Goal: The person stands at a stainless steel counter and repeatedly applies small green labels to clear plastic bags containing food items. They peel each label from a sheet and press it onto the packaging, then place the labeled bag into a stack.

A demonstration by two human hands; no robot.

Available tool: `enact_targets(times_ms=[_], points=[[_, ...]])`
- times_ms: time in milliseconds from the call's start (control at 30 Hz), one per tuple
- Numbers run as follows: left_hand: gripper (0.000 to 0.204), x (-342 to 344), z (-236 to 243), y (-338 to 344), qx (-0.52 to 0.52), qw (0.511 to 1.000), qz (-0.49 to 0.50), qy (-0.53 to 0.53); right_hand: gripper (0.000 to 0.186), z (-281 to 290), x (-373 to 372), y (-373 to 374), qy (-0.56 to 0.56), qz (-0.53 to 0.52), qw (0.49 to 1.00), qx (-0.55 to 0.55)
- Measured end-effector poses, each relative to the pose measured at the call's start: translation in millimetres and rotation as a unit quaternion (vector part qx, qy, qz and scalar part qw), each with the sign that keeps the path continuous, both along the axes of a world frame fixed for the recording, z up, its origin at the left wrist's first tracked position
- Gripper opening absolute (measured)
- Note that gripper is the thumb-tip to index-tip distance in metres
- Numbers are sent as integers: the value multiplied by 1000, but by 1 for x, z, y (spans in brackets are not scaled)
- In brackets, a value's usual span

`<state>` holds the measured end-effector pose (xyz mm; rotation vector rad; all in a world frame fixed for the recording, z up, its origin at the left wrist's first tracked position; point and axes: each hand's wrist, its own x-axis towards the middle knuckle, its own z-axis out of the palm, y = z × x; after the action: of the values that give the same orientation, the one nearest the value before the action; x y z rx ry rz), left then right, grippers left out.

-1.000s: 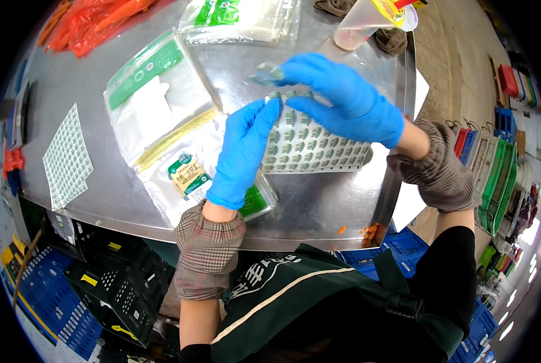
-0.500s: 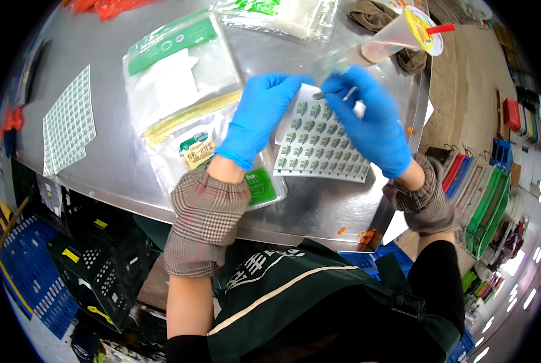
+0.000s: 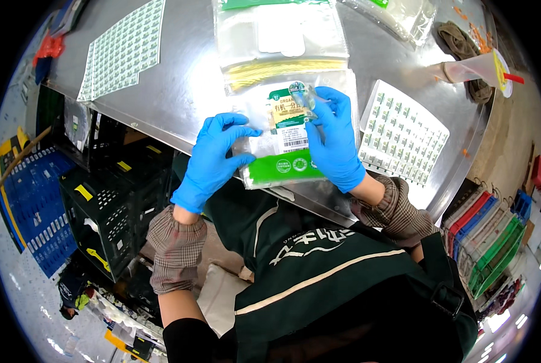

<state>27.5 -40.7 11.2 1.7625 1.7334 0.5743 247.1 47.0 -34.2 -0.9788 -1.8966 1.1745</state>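
Observation:
Both my hands wear blue gloves. My right hand (image 3: 337, 145) pinches a small see-through sticker (image 3: 310, 100) between thumb and fingers, just over the upper right part of a printed label (image 3: 285, 112). That label sits on a clear plastic bag (image 3: 258, 115) with a green band (image 3: 282, 168) along its near edge. At the bag's left side my left hand (image 3: 216, 157) is open, thumb and fingers apart, fingertips touching the plastic. A white sheet of small green stickers (image 3: 403, 133) lies to the right of my right hand.
Beyond the bag lies a stack of clear bags (image 3: 240, 45) with yellow closures. Another sticker sheet (image 3: 125, 51) is at the far left of the metal table (image 3: 188, 72). A lidded cup with a red straw (image 3: 473, 68) and a brown cloth (image 3: 455, 39) occupy the right. Black crates (image 3: 116, 199) stand below left.
Both hands have left the sticker sheet, which now lies on the table. They have come over the labelled bag, the right one carrying the small sticker. The view has turned too.

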Motion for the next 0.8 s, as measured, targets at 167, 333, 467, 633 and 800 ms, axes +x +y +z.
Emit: enact_targets(times_ms=[167, 333, 467, 633, 800], points=[[15, -12, -25, 13, 25, 998, 6, -49, 48, 26, 15, 16, -24, -21, 998, 60], [12, -20, -14, 6, -22, 865, 345, -364, 44, 90, 27, 14, 122, -70, 989, 47], [28, -8, -4, -1, -7, 972, 127, -195, 41, 16, 8, -6, 3, -59, 993, -99], [24, -5, -26, 9, 28, 999, -7, -24, 40, 15, 14, -2, -104, -54, 993, 35], [14, -17, -32, 12, -44, 967, 167, -190, 30, 83, 25, 10, 57, -181, 982, 23]])
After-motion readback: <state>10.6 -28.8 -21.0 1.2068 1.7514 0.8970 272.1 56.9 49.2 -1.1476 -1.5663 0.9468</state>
